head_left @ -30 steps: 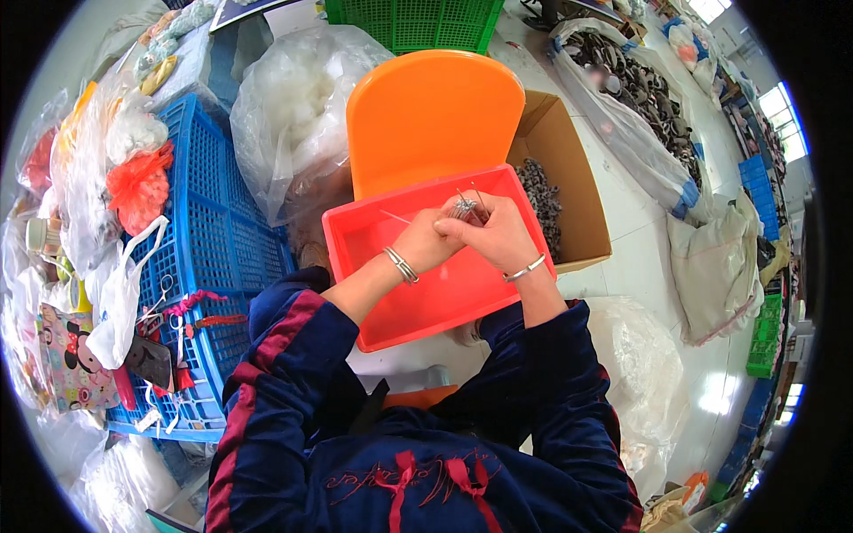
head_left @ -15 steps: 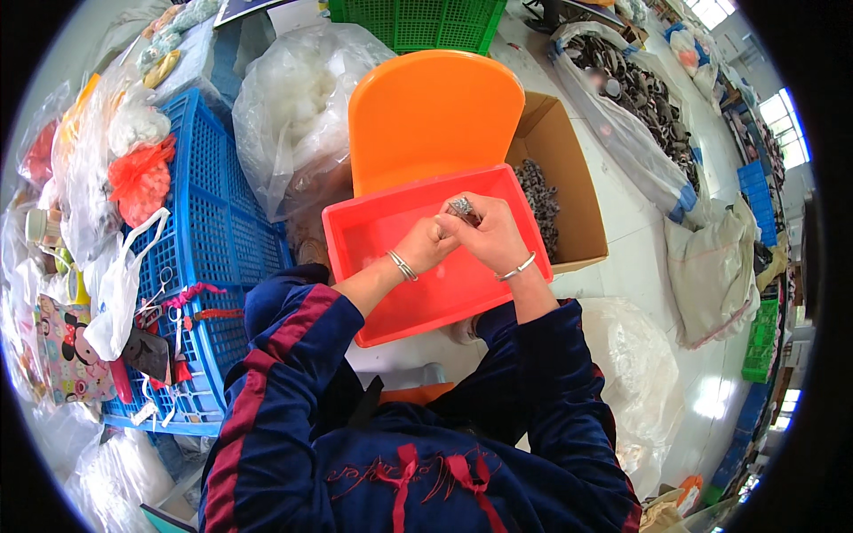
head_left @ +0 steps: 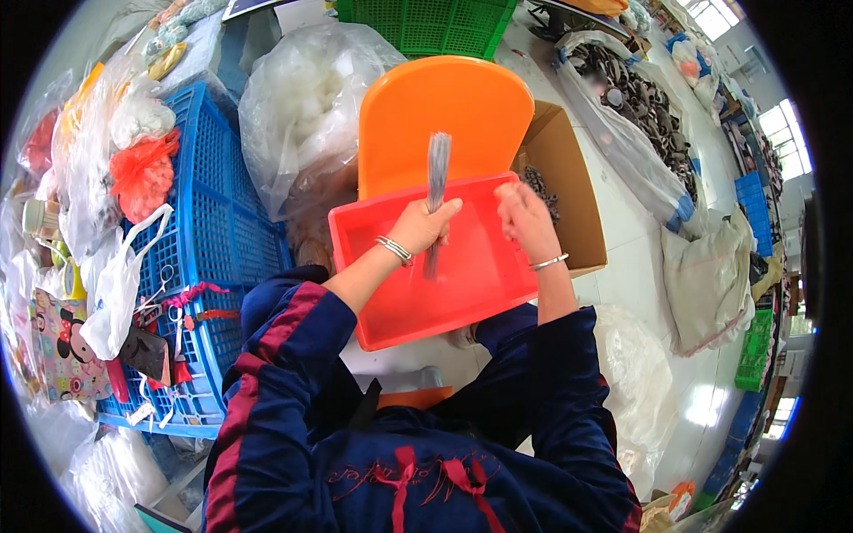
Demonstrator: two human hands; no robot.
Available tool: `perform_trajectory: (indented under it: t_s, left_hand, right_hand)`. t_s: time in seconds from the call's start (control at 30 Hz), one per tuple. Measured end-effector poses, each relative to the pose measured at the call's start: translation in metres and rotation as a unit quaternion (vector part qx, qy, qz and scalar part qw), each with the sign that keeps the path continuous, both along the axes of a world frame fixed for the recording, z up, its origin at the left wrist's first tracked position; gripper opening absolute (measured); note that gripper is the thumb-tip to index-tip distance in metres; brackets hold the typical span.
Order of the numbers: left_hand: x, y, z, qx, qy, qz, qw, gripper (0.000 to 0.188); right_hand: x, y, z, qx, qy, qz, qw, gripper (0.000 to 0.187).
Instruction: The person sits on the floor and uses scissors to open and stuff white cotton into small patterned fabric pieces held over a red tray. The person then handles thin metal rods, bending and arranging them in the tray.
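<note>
My left hand [head_left: 421, 228] is closed around a thin grey bundle of fibre-like strands [head_left: 438, 164], held upright over the red tray [head_left: 400, 333]. The bundle sticks out above and below the fist, its lower end blurred. My right hand [head_left: 526, 218] is over the tray's right side, apart from the bundle, near the cardboard box. Its fingers are curled in, slightly smeared by motion; whatever they may hold is hidden. The tray sits before me, in front of an orange rounded panel [head_left: 444, 115] like a chair back.
Grey pieces [head_left: 540, 191] lie in the cardboard box [head_left: 577, 195] at the right. A blue plastic crate [head_left: 235, 226] stands left, hung with bags and scissors. Behind are a clear bag of white stuff [head_left: 306, 115] and a green crate [head_left: 426, 27]. Sacks [head_left: 711, 280] lie on the floor right.
My hands were together over the tray on a small grey piece. Now they are apart: the left holds the bundle upright, and the right has moved right toward the box.
</note>
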State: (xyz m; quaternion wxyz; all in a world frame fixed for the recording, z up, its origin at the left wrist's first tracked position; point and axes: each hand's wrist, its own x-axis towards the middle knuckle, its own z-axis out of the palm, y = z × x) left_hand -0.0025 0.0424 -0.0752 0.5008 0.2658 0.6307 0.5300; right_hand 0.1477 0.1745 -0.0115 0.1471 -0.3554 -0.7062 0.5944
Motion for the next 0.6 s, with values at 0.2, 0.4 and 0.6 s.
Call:
perform_trajectory:
  t_s: [0.2, 0.4, 0.6]
  left_hand:
    - [-0.002, -0.008, 0.010, 0.085, -0.296, -0.004, 0.951, 0.030]
    - [-0.006, -0.025, 0.051, 0.096, -0.267, -0.043, 0.958, 0.030]
    - [-0.005, -0.026, 0.033, 0.078, -0.216, -0.109, 0.967, 0.034]
  right_hand:
    - [0.009, 0.001, -0.097, 0.266, -0.238, 0.194, 0.914, 0.026]
    - [-0.005, -0.003, -0.087, 0.146, -0.227, 0.103, 0.957, 0.029]
    - [-0.020, -0.026, -0.009, -0.144, 0.095, -0.031, 0.985, 0.025]
